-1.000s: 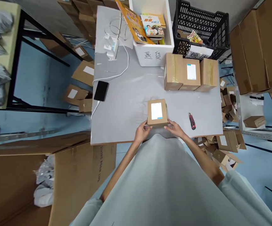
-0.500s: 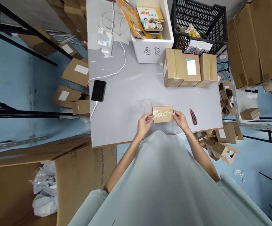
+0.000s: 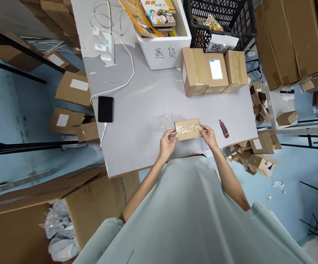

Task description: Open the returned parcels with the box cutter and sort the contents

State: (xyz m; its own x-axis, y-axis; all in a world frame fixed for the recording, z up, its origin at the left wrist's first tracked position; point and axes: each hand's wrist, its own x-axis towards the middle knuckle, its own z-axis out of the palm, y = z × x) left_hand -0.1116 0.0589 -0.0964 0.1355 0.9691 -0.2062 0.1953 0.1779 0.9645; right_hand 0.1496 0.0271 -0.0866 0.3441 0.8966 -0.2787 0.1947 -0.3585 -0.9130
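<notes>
A small brown cardboard box (image 3: pixel 188 129) with clear tape across its face stands on edge on the grey table (image 3: pixel 148 106), near the front edge. My left hand (image 3: pixel 167 143) grips its left end with fingers curled around it. My right hand (image 3: pixel 209 134) grips its right end the same way. A red and black box cutter (image 3: pixel 224 128) lies on the table just right of my right hand.
Three taped cardboard boxes (image 3: pixel 213 71) stand at the back right. Behind them are a white bin (image 3: pixel 163 55) of books and a black crate (image 3: pixel 221 22). A black phone (image 3: pixel 105 109) on a white cable lies left. Boxes litter the floor both sides.
The box was lying flat with its white label up; both hands have tipped it up so its taped side faces me. The view has shifted left.
</notes>
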